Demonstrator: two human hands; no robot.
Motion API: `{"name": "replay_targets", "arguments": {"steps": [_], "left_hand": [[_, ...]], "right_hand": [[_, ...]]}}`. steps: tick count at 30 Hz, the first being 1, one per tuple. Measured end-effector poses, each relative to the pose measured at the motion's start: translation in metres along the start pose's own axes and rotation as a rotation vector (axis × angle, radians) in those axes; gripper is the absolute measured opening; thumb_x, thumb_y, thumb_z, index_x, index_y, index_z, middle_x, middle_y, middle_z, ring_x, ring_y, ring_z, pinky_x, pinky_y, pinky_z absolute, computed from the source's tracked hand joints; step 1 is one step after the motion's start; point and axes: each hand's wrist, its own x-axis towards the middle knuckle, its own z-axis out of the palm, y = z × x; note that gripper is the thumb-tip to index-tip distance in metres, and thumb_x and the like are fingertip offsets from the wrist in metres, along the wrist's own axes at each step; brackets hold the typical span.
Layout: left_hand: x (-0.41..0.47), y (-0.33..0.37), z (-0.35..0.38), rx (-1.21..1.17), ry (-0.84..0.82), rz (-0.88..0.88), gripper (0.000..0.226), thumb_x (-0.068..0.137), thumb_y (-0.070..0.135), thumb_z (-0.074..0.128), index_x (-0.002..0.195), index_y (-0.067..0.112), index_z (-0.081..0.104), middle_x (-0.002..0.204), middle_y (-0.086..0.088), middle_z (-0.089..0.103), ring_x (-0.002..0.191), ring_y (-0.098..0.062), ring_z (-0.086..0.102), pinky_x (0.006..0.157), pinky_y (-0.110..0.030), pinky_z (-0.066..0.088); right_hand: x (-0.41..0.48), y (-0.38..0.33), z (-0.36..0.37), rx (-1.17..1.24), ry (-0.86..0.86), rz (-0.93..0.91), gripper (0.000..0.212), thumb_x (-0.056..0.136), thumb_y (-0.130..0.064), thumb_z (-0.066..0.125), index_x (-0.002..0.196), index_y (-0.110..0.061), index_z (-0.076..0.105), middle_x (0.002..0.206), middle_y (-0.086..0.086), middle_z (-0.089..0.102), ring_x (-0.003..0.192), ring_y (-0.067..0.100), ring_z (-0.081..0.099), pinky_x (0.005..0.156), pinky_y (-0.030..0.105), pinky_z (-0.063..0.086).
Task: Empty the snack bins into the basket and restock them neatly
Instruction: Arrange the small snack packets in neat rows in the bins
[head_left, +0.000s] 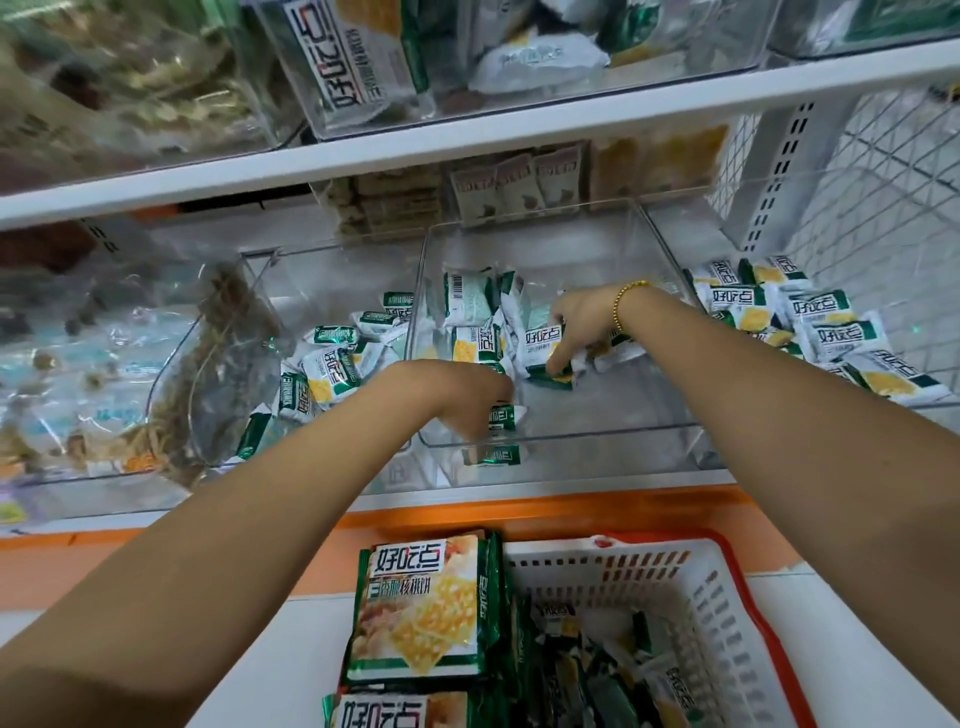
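A clear middle bin (613, 434) on the shelf holds several green-and-white cracker packets (470, 299) toward its back. My left hand (462, 392) reaches into the bin's front and is closed on one small packet (503, 415). My right hand (576, 325), with a gold bracelet at the wrist, grips a packet (543, 343) in the pile. The white basket (691, 592) with a red rim stands below the shelf and holds several dark green packets (597, 675).
A left bin (260, 291) and a right bin (935, 395) hold more of the same packets. Large green cracker packs (421, 608) lie beside the basket on the left. Bins fill the upper shelf (467, 140). A wire mesh panel (883, 171) stands at right.
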Motion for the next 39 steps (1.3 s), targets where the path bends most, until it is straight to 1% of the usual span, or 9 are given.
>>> {"name": "replay_targets", "arguments": {"steps": [3,11,14,16,19,24,27,34,39], "left_hand": [[0.002,0.001,0.001,-0.01,0.028,-0.01,0.054,0.087,0.023,0.064,0.135,0.012,0.042,0.125,-0.008,0.054,0.106,-0.028,0.055,0.09,-0.042,0.051],[0.003,0.004,-0.008,-0.032,-0.096,-0.04,0.045,0.085,0.034,0.067,0.12,0.008,0.056,0.108,-0.008,0.059,0.093,-0.026,0.057,0.075,-0.033,0.046],[0.002,0.003,-0.012,-0.202,-0.144,-0.043,0.033,0.083,0.038,0.07,0.094,0.01,0.058,0.082,-0.005,0.052,0.073,-0.02,0.051,0.065,-0.029,0.046],[0.002,0.002,-0.012,-0.366,-0.192,-0.086,0.045,0.082,0.044,0.071,0.106,0.008,0.059,0.099,-0.013,0.055,0.089,-0.026,0.057,0.071,-0.029,0.052],[0.004,0.004,-0.011,-0.544,-0.255,-0.13,0.067,0.086,0.05,0.063,0.134,0.006,0.047,0.145,-0.009,0.04,0.118,-0.023,0.047,0.08,-0.025,0.05],[0.003,0.011,-0.012,-0.746,-0.332,-0.109,0.118,0.057,0.076,0.07,0.148,0.012,0.031,0.158,-0.009,0.02,0.143,-0.026,0.023,0.09,-0.035,0.052],[0.002,0.015,-0.013,-0.825,-0.327,-0.067,0.086,0.083,0.059,0.059,0.148,0.012,0.028,0.16,-0.005,0.011,0.147,-0.023,0.012,0.086,-0.034,0.054],[-0.003,0.027,-0.022,-1.005,-0.434,0.027,0.022,0.096,0.032,0.049,0.114,0.02,0.055,0.146,-0.009,0.042,0.124,-0.038,0.05,0.091,-0.038,0.053],[0.003,0.034,-0.025,-1.151,-0.352,0.062,0.061,0.092,0.017,0.058,0.144,0.01,0.028,0.15,-0.016,0.035,0.111,-0.036,0.059,0.087,-0.035,0.055]], "right_hand": [[-0.003,0.0,0.006,0.036,-0.07,0.021,0.08,0.077,-0.059,0.069,0.128,-0.001,0.05,0.123,0.019,0.061,0.087,0.029,0.065,0.072,0.034,0.053],[-0.007,0.002,0.015,0.324,-0.071,0.117,0.052,0.074,-0.052,0.076,0.076,-0.012,0.043,0.064,0.004,0.04,0.052,0.018,0.043,0.054,0.026,0.042],[-0.015,-0.001,0.017,0.351,-0.043,0.115,0.066,0.075,-0.052,0.075,0.117,-0.005,0.055,0.106,0.012,0.057,0.09,0.027,0.057,0.073,0.033,0.049],[-0.018,-0.004,0.022,0.421,-0.05,0.131,0.087,0.076,-0.05,0.075,0.141,-0.004,0.039,0.137,0.016,0.048,0.109,0.03,0.052,0.087,0.037,0.044],[-0.015,-0.007,0.03,0.537,-0.094,0.188,0.087,0.071,-0.045,0.081,0.136,-0.004,0.042,0.126,0.014,0.053,0.08,0.022,0.05,0.069,0.031,0.044],[-0.029,-0.001,0.029,0.608,-0.029,0.161,0.071,0.077,-0.037,0.079,0.132,-0.006,0.047,0.139,0.01,0.045,0.118,0.031,0.051,0.083,0.036,0.05],[-0.039,-0.001,0.019,0.703,0.011,0.117,0.035,0.078,-0.034,0.078,0.088,-0.011,0.053,0.102,0.007,0.051,0.088,0.024,0.053,0.064,0.028,0.046],[-0.076,0.006,-0.002,0.805,0.08,-0.036,0.028,0.074,-0.032,0.081,0.084,-0.011,0.064,0.078,0.008,0.064,0.064,0.018,0.055,0.052,0.021,0.04],[-0.112,0.022,-0.008,0.838,0.127,-0.098,0.05,0.073,-0.033,0.082,0.109,-0.003,0.066,0.101,0.011,0.073,0.083,0.021,0.062,0.073,0.032,0.044]]}}
